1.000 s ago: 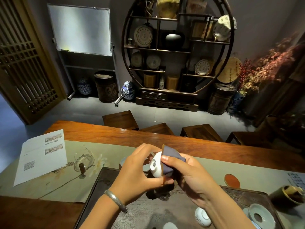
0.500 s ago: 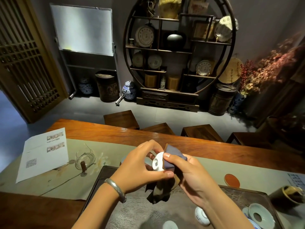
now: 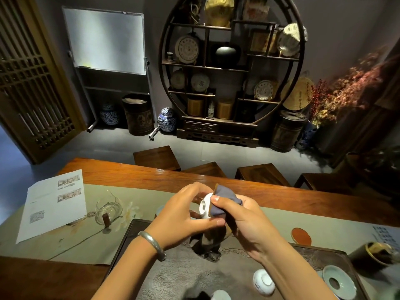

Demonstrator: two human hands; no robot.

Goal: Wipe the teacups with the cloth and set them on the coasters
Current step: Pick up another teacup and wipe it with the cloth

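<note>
Dim, warm light (edges warped)

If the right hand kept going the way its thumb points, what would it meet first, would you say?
Most likely the white teacup: the right hand presses the blue-grey cloth against it, thumb aimed left. Past the cup sit the left hand's fingers.

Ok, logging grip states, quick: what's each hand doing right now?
Left hand: holds the white teacup.
Right hand: pinches the grey cloth against the teacup.
</note>
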